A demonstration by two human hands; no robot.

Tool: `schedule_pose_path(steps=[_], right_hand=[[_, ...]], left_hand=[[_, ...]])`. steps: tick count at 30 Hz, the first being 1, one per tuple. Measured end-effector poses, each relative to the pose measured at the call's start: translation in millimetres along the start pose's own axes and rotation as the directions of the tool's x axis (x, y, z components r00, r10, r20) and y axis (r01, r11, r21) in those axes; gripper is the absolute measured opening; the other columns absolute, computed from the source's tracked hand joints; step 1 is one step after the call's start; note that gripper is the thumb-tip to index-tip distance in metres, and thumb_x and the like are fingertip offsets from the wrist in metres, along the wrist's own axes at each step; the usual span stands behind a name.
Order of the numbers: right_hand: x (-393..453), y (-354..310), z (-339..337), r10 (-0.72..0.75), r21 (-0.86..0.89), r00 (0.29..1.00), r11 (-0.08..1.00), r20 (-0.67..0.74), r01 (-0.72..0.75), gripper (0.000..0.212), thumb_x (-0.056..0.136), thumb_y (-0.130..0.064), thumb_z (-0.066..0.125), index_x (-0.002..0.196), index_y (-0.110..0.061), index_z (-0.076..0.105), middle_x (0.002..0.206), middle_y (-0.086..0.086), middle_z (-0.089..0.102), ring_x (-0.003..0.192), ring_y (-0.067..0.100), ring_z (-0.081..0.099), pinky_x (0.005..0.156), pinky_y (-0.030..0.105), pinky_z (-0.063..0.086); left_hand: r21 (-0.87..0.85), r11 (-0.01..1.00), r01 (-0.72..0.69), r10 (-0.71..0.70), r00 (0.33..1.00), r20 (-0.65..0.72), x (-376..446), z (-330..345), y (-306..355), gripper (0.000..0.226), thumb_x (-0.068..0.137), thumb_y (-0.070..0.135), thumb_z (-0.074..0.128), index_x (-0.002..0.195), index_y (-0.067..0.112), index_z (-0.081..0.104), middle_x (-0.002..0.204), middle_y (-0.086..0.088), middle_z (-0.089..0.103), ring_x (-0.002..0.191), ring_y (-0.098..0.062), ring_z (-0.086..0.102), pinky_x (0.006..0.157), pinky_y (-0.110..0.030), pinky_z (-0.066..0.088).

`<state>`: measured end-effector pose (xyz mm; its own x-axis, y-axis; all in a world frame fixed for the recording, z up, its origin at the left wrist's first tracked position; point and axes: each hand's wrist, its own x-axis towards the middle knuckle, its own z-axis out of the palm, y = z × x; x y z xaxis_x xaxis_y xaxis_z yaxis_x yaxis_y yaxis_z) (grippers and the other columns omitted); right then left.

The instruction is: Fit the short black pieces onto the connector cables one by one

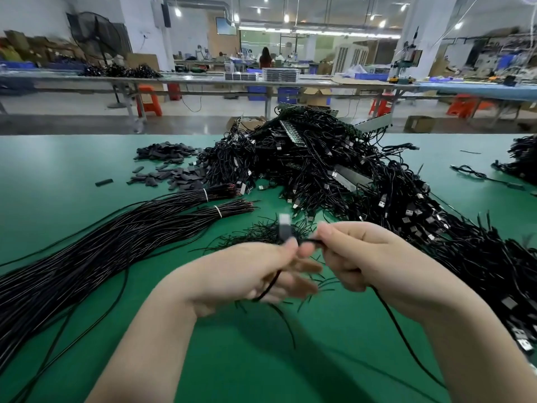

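Holding one connector cable up over the green tabletop, both hands are busy at its plug end. The left hand pinches the cable just below the silver-tipped plug, which stands upright above the fingers, blurred. The right hand is curled around the same thin black cord just beside it, thumb and forefinger closed on it. Whether a short black piece is already on this cable, I cannot tell; the blur hides it.

Plenty left, by the look of it! The short black pieces lie in a loose scatter at the far left, flat, matte, stubby rectangles, well apart from the hands. A huge tangled heap of plugged cables fills the middle and right, glossy thin cords with boxy metal plugs poking out. On the left, long bundles of straight black wires lie tied with pale bands, bare ends fanned out. Short snippets of black wire litter the mat beneath the hands.
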<state>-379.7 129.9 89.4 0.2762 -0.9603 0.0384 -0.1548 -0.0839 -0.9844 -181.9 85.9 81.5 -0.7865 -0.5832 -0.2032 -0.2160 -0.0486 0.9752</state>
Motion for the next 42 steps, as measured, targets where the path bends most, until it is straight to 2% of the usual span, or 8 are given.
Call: schedule_pose_path(steps=[7, 11, 17, 20, 25, 31, 35, 42], right_hand=[[10, 24, 30, 0.015, 0.124, 0.919, 0.990, 0.395, -0.069, 0.035, 0.100, -0.039, 0.042, 0.092, -0.015, 0.066, 0.057, -0.010, 0.035, 0.047, 0.008, 0.032, 0.047, 0.017, 0.031], [23, 48, 10, 0.189, -0.276, 0.976, 0.949, 0.110, -0.152, 0.049, 0.081, -0.063, 0.057, 0.060, -0.021, 0.046, 0.054, -0.006, 0.030, 0.047, 0.011, 0.024, 0.044, 0.019, 0.025], [10, 20, -8, -0.004, 0.001, 0.997, 1.000, -0.076, 0.004, 0.042, 0.091, -0.056, 0.055, 0.067, -0.022, 0.064, 0.054, -0.009, 0.029, 0.048, 0.010, 0.023, 0.045, 0.018, 0.024], [1, 5, 11, -0.140, 0.112, 0.982, 0.986, 0.128, 0.126, 0.030, 0.099, -0.037, 0.042, 0.096, -0.024, 0.069, 0.059, -0.010, 0.036, 0.048, 0.007, 0.030, 0.046, 0.016, 0.030], [12, 32, 28, 0.061, -0.004, 0.919, 0.998, 0.390, -0.065, 0.034, 0.098, -0.046, 0.046, 0.081, -0.027, 0.067, 0.055, -0.011, 0.036, 0.047, 0.008, 0.032, 0.046, 0.018, 0.029], [19, 41, -1, 0.140, -0.260, 0.981, 0.950, -0.133, -0.171, 0.051, 0.072, -0.069, 0.060, 0.058, -0.025, 0.037, 0.055, -0.008, 0.030, 0.051, 0.012, 0.024, 0.047, 0.021, 0.021], [10, 15, 0, -0.040, -0.122, 0.972, 0.992, -0.231, 0.012, 0.040, 0.099, -0.041, 0.047, 0.064, -0.026, 0.060, 0.053, -0.014, 0.034, 0.048, 0.008, 0.025, 0.043, 0.017, 0.023], [-2, -2, 20, -0.075, -0.031, 0.993, 0.996, 0.092, 0.078, 0.031, 0.103, -0.028, 0.041, 0.083, -0.018, 0.061, 0.057, -0.009, 0.041, 0.052, 0.010, 0.036, 0.051, 0.021, 0.034]], left_hand=[[-0.569, 0.711, -0.412, 0.332, 0.911, -0.245, 2, -9, 13, 0.057, 0.093, 0.047, 0.034, 0.124, 0.012, 0.067, 0.123, -0.008, 0.069, 0.114, -0.018, 0.065, 0.090, -0.029, 0.056], [-0.447, 0.823, -0.349, 0.372, 0.927, -0.040, -21, -13, 17, 0.045, 0.093, 0.050, 0.045, 0.091, 0.019, 0.078, 0.090, -0.006, 0.077, 0.084, -0.020, 0.074, 0.073, -0.028, 0.057], [0.172, 0.985, 0.003, -0.009, 0.999, 0.036, -4, 1, 4, 0.050, 0.094, 0.058, 0.034, 0.113, 0.024, 0.067, 0.097, 0.002, 0.077, 0.090, -0.012, 0.072, 0.085, -0.024, 0.053], [-0.227, 0.954, -0.194, 0.142, 0.963, -0.229, 8, 2, 4, 0.054, 0.088, 0.051, 0.036, 0.125, 0.018, 0.060, 0.116, 0.004, 0.072, 0.110, -0.010, 0.066, 0.100, -0.032, 0.051], [-0.562, 0.672, -0.483, 0.364, 0.876, -0.317, -9, -7, 21, 0.053, 0.092, 0.044, 0.037, 0.099, 0.013, 0.079, 0.102, -0.007, 0.076, 0.091, -0.016, 0.073, 0.073, -0.028, 0.060], [0.014, 0.995, -0.099, 0.095, 0.979, 0.181, -29, -13, 15, 0.047, 0.095, 0.051, 0.041, 0.073, 0.024, 0.071, 0.061, 0.000, 0.069, 0.052, -0.012, 0.064, 0.053, -0.018, 0.047], [0.138, 0.988, 0.075, -0.062, 0.994, -0.092, 9, 3, -1, 0.052, 0.093, 0.054, 0.036, 0.118, 0.019, 0.066, 0.090, 0.005, 0.077, 0.075, -0.006, 0.071, 0.070, -0.020, 0.051], [-0.453, 0.773, -0.445, 0.269, 0.876, -0.401, 11, -1, 7, 0.050, 0.089, 0.046, 0.049, 0.116, 0.009, 0.069, 0.118, -0.010, 0.071, 0.111, -0.019, 0.067, 0.082, -0.026, 0.056]])
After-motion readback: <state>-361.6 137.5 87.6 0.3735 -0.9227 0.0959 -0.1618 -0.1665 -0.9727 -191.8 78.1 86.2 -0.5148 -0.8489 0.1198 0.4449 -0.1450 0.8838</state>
